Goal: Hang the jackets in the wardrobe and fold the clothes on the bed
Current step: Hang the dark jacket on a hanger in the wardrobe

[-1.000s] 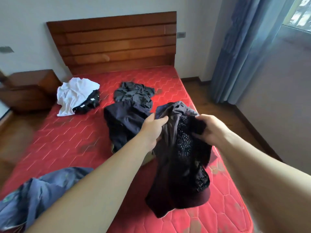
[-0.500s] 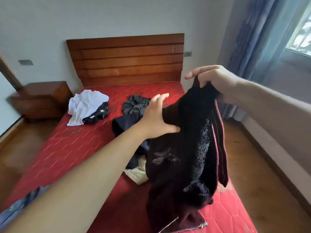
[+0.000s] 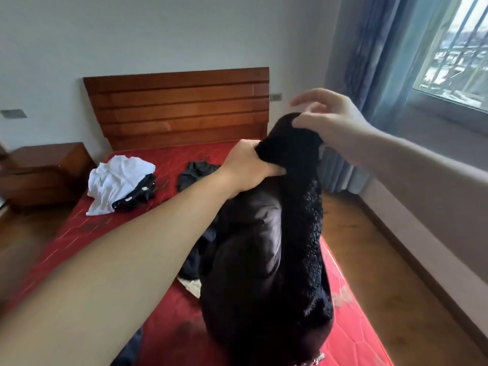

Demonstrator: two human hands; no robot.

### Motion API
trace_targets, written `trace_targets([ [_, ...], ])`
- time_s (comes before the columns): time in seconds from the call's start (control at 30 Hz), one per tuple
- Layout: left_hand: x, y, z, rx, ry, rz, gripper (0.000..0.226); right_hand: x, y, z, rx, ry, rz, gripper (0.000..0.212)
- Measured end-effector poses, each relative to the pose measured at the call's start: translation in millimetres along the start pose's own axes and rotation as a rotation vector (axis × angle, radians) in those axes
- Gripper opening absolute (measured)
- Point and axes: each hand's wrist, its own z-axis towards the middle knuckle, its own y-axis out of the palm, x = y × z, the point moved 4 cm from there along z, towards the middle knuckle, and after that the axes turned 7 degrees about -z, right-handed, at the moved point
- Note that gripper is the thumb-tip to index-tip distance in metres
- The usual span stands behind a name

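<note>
Now the dark jacket (image 3: 266, 254) hangs in the air above the red bed (image 3: 111, 233), lifted higher than half a second ago, with its lower end dangling over the near part of the mattress. The left hand (image 3: 249, 169), which was lying flat and open against the cloth before, has closed: its fingers (image 3: 247, 151) are curled into the top of the jacket and its thumb is pressed in below them, bunching the fabric. The right hand (image 3: 331, 122) has loosened by comparison. Its thumb and one finger pinch the topmost fold of the jacket, while the other fingers are spread apart and raised off the cloth. The fleecy lining of the jacket faces right, and the smoother shell faces left; a bit of metal, probably the zip, shows at the bottom edge.

Behind the arms, the rest of the clothes lie as they did earlier. A white shirt (image 3: 116, 180) sits crumpled at the far left of the bed with a small black garment (image 3: 137, 194) against its right side. A grey garment (image 3: 196, 174) lies farther toward the middle, partly hidden by the left hand, and another dark piece shows under the left forearm. The wooden headboard (image 3: 179, 107), the nightstand (image 3: 42, 175) and the blue curtain (image 3: 369, 62) by the window frame the scene.
</note>
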Motion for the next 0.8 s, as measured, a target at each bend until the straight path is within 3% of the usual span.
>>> trace_targets([
  [0.07,-3,-12,1,0.188,-0.029,-0.038,0.02,11,8,-20,0.224,-0.152,-0.147,0.034],
  [0.1,-2,-21,1,0.284,-0.043,-0.05,0.02,20,19,-34,0.233,-0.21,-0.212,0.042],
  [0.2,10,-46,0,0.411,-0.033,-0.115,0.016,54,68,-61,-0.119,-0.056,-0.359,0.048],
  [0.23,18,-53,-2,0.4,0.003,-0.121,0.014,65,80,-61,-0.19,0.023,-0.346,0.038],
  [0.3,35,-69,-11,0.33,0.111,-0.097,0.013,67,89,-51,-0.134,0.068,-0.256,0.008],
  [0.4,49,-106,-33,0.29,0.197,0.05,0.024,39,85,-35,0.042,-0.055,-0.236,0.007],
  [0.5,42,-146,-58,0.266,0.125,0.183,0.048,-5,81,-25,0.14,-0.173,-0.188,0.002],
  [0.67,18,-177,-101,0.105,-0.088,0.095,0.027,-77,87,-13,0.245,-0.251,-0.063,0.009],
  [0.8,1,-180,-132,0.14,-0.036,0.256,0.026,-114,95,-11,0.224,-0.338,-0.072,0.015],
])
